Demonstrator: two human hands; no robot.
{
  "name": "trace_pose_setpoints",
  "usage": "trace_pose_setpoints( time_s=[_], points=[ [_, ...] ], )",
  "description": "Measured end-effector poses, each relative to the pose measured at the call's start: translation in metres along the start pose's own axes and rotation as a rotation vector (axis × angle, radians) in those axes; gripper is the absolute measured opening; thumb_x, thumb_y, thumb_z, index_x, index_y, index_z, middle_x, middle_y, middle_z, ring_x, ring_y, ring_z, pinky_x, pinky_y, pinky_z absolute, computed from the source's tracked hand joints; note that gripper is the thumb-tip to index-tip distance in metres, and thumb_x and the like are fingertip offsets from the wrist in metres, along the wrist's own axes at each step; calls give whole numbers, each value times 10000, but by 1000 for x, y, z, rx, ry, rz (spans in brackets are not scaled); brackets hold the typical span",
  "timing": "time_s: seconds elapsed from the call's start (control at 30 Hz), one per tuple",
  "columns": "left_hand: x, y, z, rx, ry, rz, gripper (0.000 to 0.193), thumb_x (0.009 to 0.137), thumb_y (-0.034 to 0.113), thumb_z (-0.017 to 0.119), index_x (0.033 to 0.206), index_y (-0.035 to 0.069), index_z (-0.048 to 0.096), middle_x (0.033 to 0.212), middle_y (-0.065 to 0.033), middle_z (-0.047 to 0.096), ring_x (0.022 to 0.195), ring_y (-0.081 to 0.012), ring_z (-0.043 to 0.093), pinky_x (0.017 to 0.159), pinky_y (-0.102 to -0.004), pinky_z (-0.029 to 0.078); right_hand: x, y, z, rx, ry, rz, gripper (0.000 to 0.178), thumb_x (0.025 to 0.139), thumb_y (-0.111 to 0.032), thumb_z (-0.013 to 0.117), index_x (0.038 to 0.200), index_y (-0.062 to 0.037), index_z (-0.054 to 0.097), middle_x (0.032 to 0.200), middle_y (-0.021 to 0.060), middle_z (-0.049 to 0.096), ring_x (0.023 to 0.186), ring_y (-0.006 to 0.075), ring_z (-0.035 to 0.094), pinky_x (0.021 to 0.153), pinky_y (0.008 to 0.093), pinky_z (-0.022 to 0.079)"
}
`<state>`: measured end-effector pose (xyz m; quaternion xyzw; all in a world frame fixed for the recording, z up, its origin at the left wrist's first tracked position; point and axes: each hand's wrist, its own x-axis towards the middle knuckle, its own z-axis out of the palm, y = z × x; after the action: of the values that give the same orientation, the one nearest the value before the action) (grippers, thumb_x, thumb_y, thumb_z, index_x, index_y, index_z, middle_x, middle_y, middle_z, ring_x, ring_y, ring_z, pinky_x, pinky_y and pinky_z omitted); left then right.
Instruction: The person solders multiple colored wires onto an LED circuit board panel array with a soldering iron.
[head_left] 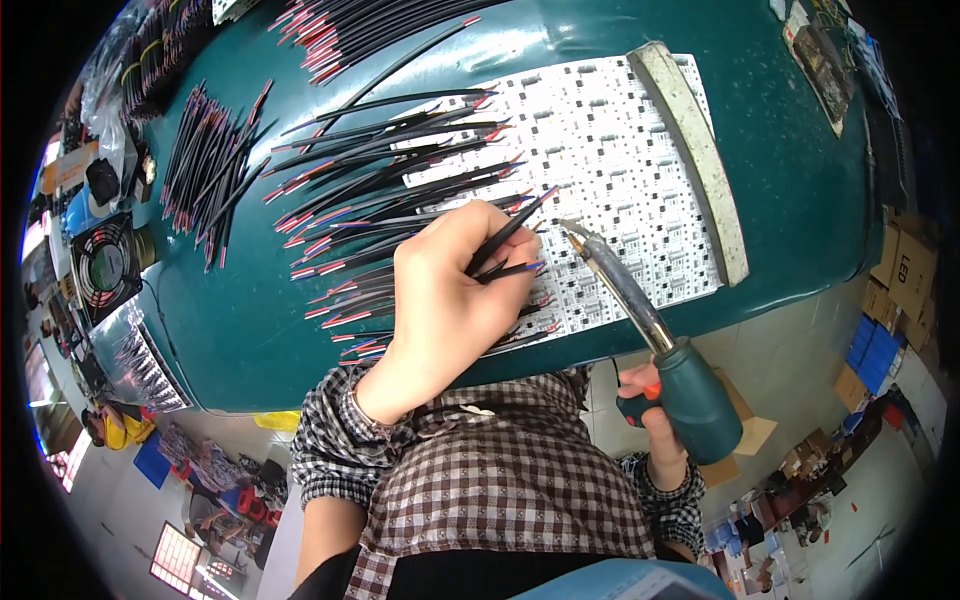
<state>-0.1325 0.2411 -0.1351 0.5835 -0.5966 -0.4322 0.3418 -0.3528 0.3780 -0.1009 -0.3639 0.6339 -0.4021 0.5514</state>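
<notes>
My left hand [445,285] pinches a black two-core cable [508,228] whose bared red and blue wire ends point up and right over a white circuit board panel [610,120]. In my right hand [660,440] is a green-handled soldering gun [700,405]. Its long metal barrel reaches up and left, and the tip is close to the held cable's end; whether they touch I cannot tell. A row of black cables [370,180] lies along the panel's left edge, their coloured ends over it. My left hand covers part of that row.
A long pale bar [695,165] lies across the panel's right side. More cables lie in a loose pile [210,170] at left and a bundle [390,30] at the far edge. A small fan [105,262] stands at the green table's left edge. Cardboard boxes [905,265] stand beyond at right.
</notes>
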Motion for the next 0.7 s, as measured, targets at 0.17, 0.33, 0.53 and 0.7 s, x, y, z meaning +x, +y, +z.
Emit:
trace_pose_setpoints(
  time_s=[0.17, 0.33, 0.53, 0.7],
  points=[
    [4, 4, -4, -72, -66, -140, 93, 760, -48, 708, 832, -20, 656, 753, -106, 681, 663, -139, 649, 620, -272, 508, 1, 2, -1, -81, -16, -36, 292, 804, -234, 822, 1004, -41, 734, 938, 72, 735, 871, 229, 685, 819, 364, 536],
    [10, 10, -9, -14, -135, -240, 121, 817, 9, 784, 830, -28, 670, 751, -2, 669, 699, -27, 564, 663, -196, 475, 0, 2, -1, -123, -7, -14, 262, 797, -225, 819, 981, -56, 741, 936, 69, 733, 860, 234, 679, 812, 363, 531],
    [2, 5, -4, 36, -26, -89, 72, 774, -21, 702, 783, 4, 635, 703, -105, 655, 623, -196, 641, 603, -298, 505, 1, 1, -1, -151, -21, -33, 261, 793, -219, 816, 981, -56, 741, 934, 66, 731, 865, 240, 678, 810, 366, 533],
    [7, 10, -5, 27, -65, -145, 119, 815, 13, 777, 811, -24, 664, 726, -16, 669, 680, -36, 573, 645, -206, 486, 0, 3, -3, -176, -31, -29, 268, 797, -238, 820, 981, -60, 740, 941, 73, 727, 872, 239, 678, 803, 364, 536]
  ],
)
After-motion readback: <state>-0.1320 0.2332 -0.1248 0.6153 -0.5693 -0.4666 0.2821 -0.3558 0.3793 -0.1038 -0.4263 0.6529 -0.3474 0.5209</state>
